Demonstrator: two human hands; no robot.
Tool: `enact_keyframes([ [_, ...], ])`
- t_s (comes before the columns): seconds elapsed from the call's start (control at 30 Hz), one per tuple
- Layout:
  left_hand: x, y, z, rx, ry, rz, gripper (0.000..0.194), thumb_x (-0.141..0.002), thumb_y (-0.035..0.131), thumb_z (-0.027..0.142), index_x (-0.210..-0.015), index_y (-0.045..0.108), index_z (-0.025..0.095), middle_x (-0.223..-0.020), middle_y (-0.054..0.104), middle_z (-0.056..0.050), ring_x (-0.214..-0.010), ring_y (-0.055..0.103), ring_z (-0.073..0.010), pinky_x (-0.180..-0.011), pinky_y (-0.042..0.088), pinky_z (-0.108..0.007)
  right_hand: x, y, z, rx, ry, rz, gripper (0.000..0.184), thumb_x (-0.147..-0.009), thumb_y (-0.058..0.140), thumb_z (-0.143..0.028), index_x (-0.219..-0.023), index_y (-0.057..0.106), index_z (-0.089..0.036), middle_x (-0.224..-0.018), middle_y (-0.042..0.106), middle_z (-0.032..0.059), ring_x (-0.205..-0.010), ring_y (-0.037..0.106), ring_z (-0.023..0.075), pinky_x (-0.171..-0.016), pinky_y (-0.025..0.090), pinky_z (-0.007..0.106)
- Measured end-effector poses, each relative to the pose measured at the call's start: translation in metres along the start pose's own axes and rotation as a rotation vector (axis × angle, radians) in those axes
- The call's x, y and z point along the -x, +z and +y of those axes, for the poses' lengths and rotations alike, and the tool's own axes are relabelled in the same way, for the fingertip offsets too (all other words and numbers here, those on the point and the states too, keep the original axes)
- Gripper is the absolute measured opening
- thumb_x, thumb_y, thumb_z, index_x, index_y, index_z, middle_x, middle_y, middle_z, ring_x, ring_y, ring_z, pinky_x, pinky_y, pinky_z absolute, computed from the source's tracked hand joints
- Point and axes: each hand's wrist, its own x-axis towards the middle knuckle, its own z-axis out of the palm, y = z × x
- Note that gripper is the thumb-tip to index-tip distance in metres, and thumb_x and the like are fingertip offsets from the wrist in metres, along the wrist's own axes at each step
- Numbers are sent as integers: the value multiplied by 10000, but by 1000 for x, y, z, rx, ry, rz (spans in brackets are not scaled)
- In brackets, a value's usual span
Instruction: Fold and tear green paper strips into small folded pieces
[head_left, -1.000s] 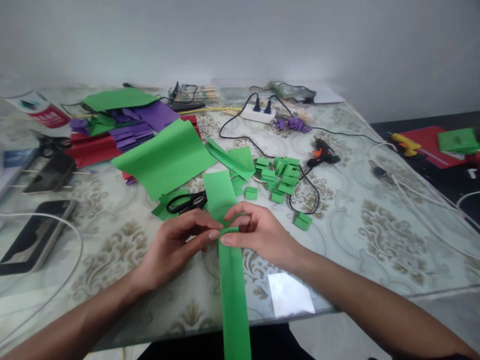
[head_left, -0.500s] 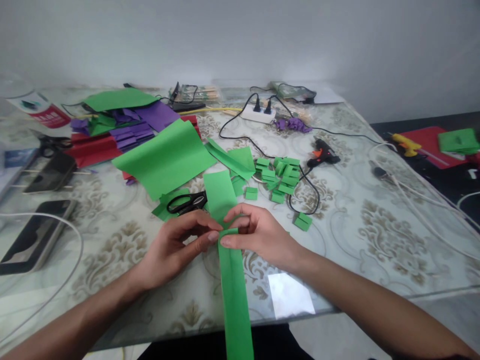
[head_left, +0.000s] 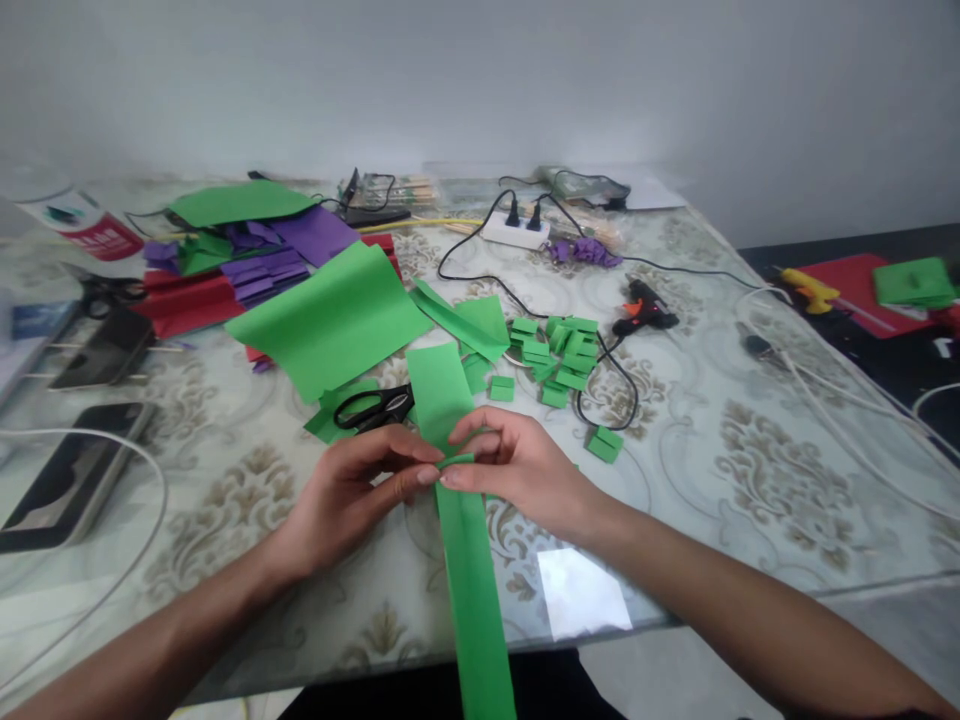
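A long green paper strip runs between my hands, its far end on the table and its near end hanging past the table edge. My left hand pinches a small narrow fold of green paper between thumb and fingertips. From the other side, my right hand grips the same fold. Whether the fold is a separate piece or part of the strip I cannot tell. Black-handled scissors lie just beyond my left hand, partly beside the strip. Several small folded green pieces are piled beyond my right hand.
Large green paper lies over red and purple paper at back left. A black glue gun sits right of the pile, its cord looping nearby. A power strip is at the back. Phones and a white cable occupy the left.
My hands stay in nearly the same place, and the fold between my fingers looks narrower. The near end of the strip has swung slightly to the right.
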Motion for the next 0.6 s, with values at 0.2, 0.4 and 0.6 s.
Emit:
enact_keyframes([
  [0.2, 0, 3, -1, 133, -84, 23, 119, -904, 816, 304, -930, 791, 190, -783, 730, -14, -591, 633, -96, -545, 547, -170, 0, 0, 0, 1, -13, -14, 463, -611, 985, -252, -956, 681, -195, -742, 741, -38, -641, 645, 113, -624, 444, 232],
  [0.4, -1, 6, -2, 207, -114, 24, 109, -888, 833, 290, -908, 798, 189, -773, 723, -16, -603, 636, -104, -543, 558, -178, 0, 0, -1, 8, -18, -17, 457, -623, 982, -257, -960, 678, -199, -744, 734, -38, -637, 637, 113, -626, 437, 239],
  [0.6, -2, 2, -1, 174, -78, 1, 84, -902, 819, 277, -936, 804, 202, -789, 723, -8, -616, 644, -95, -564, 565, -163, 1, -1, 0, 1, -11, -20, 456, -625, 984, -252, -959, 677, -198, -729, 728, -41, -634, 633, 109, -617, 433, 232],
])
